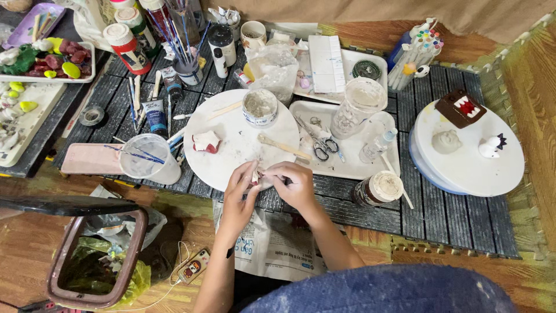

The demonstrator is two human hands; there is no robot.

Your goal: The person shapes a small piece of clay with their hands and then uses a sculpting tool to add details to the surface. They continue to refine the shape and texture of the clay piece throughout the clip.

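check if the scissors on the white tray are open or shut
Open: the scissors lie flat on the white tray, blades spread apart.

Small white-and-red clay piece [256,175], mostly hidden, pinched between the fingertips of both hands, at the near edge of the round white board [231,156]

Scissors [320,141] lie on a white tray [353,168]; a bin [95,255] stands on the floor.
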